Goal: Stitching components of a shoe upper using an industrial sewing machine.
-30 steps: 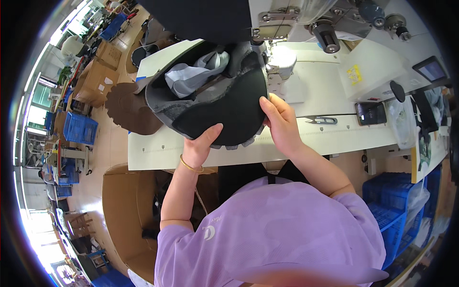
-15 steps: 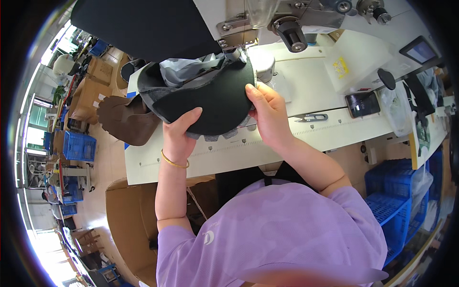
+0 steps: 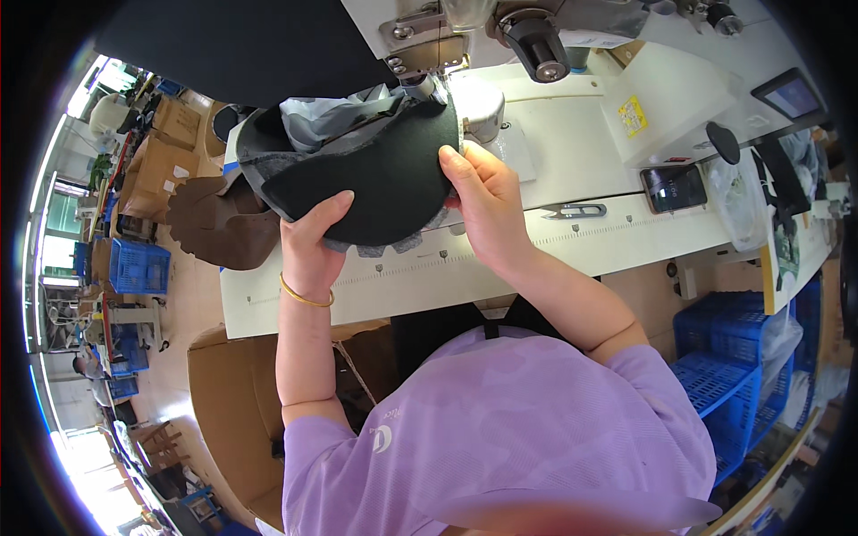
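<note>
A black, curved, sewn piece (image 3: 375, 179), perhaps a shoe upper, has a grey felt-like lining and a notched lower edge. Its upper right edge lies at the needle area of a sewing machine (image 3: 427, 49). My left hand (image 3: 311, 246) grips the lower left edge, thumb on top and fingers hidden beneath. At the right edge, my right hand (image 3: 487, 205) pinches the same piece between thumb and fingers, just below the needle area. Crumpled grey-white material (image 3: 335, 116) sits inside the piece's hollow. The exact stitching point is partly covered by machine parts.
Beside the left table end is a brown scalloped piece (image 3: 219, 223). Thread snips (image 3: 576, 211) and a phone (image 3: 675, 189) lie on the white, ruler-marked table (image 3: 500, 241). A cardboard box (image 3: 232, 402) stands below left, blue crates (image 3: 715, 375) below right.
The whole scene sits slightly further left and higher in the picture, as the head view shifted. Both hands keep their hold on the black piece, which stays at the needle area.
</note>
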The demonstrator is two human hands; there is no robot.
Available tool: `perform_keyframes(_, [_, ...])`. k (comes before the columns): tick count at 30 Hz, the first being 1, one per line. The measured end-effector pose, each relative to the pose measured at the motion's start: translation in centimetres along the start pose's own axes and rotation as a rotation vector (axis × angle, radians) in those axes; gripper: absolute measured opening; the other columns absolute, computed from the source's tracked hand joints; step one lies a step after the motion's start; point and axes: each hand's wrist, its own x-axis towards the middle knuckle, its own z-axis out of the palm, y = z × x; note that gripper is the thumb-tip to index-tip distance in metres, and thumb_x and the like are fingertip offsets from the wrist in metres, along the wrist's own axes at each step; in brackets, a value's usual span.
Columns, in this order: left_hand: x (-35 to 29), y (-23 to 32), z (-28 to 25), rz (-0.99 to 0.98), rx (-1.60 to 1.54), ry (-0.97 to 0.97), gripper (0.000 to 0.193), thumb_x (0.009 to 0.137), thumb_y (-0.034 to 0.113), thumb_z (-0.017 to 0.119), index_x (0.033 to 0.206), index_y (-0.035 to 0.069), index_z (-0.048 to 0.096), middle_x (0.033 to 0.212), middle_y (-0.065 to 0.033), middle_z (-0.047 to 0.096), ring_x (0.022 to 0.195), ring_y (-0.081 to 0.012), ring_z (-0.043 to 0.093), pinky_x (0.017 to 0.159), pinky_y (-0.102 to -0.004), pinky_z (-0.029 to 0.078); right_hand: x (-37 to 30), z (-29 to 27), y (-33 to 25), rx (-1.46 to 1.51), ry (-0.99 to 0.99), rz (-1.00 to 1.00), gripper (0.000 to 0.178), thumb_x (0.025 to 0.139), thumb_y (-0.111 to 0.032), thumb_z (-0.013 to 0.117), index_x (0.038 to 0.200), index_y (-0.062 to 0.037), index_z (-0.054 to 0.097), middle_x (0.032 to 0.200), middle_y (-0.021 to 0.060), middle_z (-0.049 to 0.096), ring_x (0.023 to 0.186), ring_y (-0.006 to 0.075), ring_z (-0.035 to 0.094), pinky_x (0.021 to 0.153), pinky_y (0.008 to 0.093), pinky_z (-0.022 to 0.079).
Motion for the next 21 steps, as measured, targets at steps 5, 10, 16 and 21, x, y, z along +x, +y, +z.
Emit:
perform_keyframes(5, [-0.2, 0.1, -0.2, -0.008, -0.003, 0.008, 0.036, 0.077, -0.006, 0.057, 0.113, -0.003, 0.057, 0.108, -0.0129, 0.063, 0.097, -0.0245, 0.063, 0.086, -0.0350, 0.052, 0.1, -0.2, 0.1, -0.005, -0.059, 0.065, 0.023, 0.098, -0.024, 0.047, 0.097, -0.0044, 0.060, 0.087, -0.0018, 0.061, 0.076, 0.0021, 0.056, 0.066, 0.0185, 0.046])
perform_keyframes(10, [-0.6, 0.1, 0.1, -0.005, -0.008, -0.003, 0.034, 0.079, -0.006, 0.056, 0.113, -0.002, 0.057, 0.108, -0.0130, 0.063, 0.097, -0.0243, 0.063, 0.086, -0.0350, 0.051, 0.1, -0.6, 0.4, -0.002, -0.053, 0.062, 0.023, 0.098, -0.023, 0.047, 0.097, -0.0037, 0.060, 0.089, -0.0007, 0.062, 0.077, 0.0031, 0.057, 0.068, 0.0194, 0.048])
perform_keyframes(16, [-0.4, 0.2, 0.9, 0.025, -0.034, 0.014, 0.031, 0.078, -0.007, 0.057, 0.108, -0.003, 0.059, 0.104, -0.0133, 0.063, 0.093, -0.0235, 0.063, 0.083, -0.0334, 0.052, 0.3, -0.7, 0.5, -0.013, -0.030, 0.038, 0.022, 0.098, -0.022, 0.048, 0.097, -0.0036, 0.060, 0.089, -0.0004, 0.062, 0.077, 0.0039, 0.057, 0.068, 0.0198, 0.049])
perform_keyframes(21, [-0.4, 0.1, 1.0, 0.028, -0.055, 0.054, 0.028, 0.077, -0.008, 0.058, 0.105, -0.004, 0.060, 0.100, -0.0132, 0.064, 0.089, -0.0224, 0.064, 0.080, -0.0323, 0.053, 0.3, -0.6, 0.4, -0.042, -0.040, 0.053, 0.023, 0.098, -0.021, 0.047, 0.099, -0.0024, 0.060, 0.089, 0.0006, 0.063, 0.078, 0.0047, 0.058, 0.069, 0.0208, 0.050])
